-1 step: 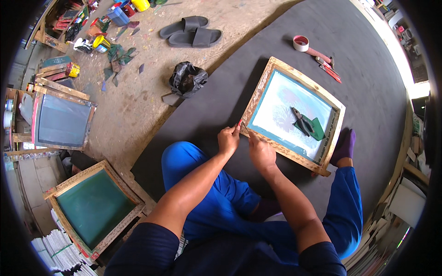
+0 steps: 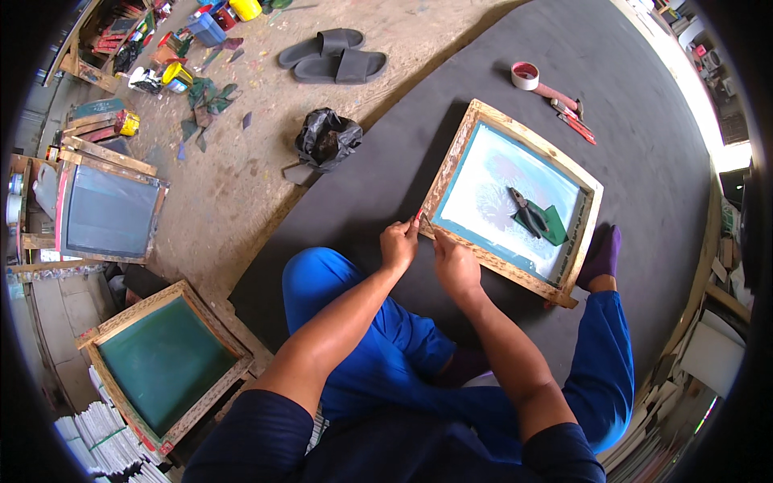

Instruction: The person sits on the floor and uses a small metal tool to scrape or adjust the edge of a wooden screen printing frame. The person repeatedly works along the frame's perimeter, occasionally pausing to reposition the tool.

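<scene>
A wooden screen-printing frame [image 2: 451, 149] with a white mesh edged in teal lies on the dark work surface. At its near-left corner my left hand [image 2: 398, 245] is closed, fingertips pinched by a small red bit [image 2: 418, 216] at the wood. My right hand [image 2: 456, 264] is closed just right of it, against the frame's near edge. A thin dark sliver [image 2: 427, 224] shows between the hands; its kind is too small to tell. Black-handled pliers [image 2: 527, 212] lie on the mesh, partly over a green scrap [image 2: 554, 227].
A tape roll [image 2: 525, 76], a hammer [image 2: 555, 95] and a red-handled tool [image 2: 576, 126] lie beyond the frame. Black sandals [image 2: 350, 66] and a black bag [image 2: 328, 138] sit on the floor. Leftward stand a green-mesh frame [image 2: 165, 362] and a grey-mesh frame [image 2: 110, 211].
</scene>
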`<state>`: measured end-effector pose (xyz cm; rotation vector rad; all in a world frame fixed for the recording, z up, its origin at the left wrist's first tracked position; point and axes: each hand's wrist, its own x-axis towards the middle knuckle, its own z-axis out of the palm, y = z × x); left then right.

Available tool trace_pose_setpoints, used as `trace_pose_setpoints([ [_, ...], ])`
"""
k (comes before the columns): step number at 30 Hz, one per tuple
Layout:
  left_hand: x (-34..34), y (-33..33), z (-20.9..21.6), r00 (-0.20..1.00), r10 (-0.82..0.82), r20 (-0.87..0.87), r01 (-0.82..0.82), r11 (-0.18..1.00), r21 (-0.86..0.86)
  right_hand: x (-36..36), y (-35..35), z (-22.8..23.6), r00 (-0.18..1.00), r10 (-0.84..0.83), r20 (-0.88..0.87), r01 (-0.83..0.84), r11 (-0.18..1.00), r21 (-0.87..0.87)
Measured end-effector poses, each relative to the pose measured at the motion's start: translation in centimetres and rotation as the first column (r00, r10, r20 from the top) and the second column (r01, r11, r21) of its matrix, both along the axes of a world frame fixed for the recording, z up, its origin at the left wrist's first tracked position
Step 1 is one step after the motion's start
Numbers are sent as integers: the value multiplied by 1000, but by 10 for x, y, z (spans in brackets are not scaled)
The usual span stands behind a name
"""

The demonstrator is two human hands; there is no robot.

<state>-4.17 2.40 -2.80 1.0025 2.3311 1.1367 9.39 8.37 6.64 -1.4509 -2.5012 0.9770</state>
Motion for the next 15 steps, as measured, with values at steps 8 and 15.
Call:
trace_pose_setpoints([
  [8, 2, 10, 6, 997, 45, 67, -47, 998, 41, 12, 12, -31, 935, -43, -351, 34, 999, -31],
  [15, 19, -1, 30, 958, 65, -280, -137, 960, -245, 23, 16, 14, 982, -184, -53, 170, 965, -200],
])
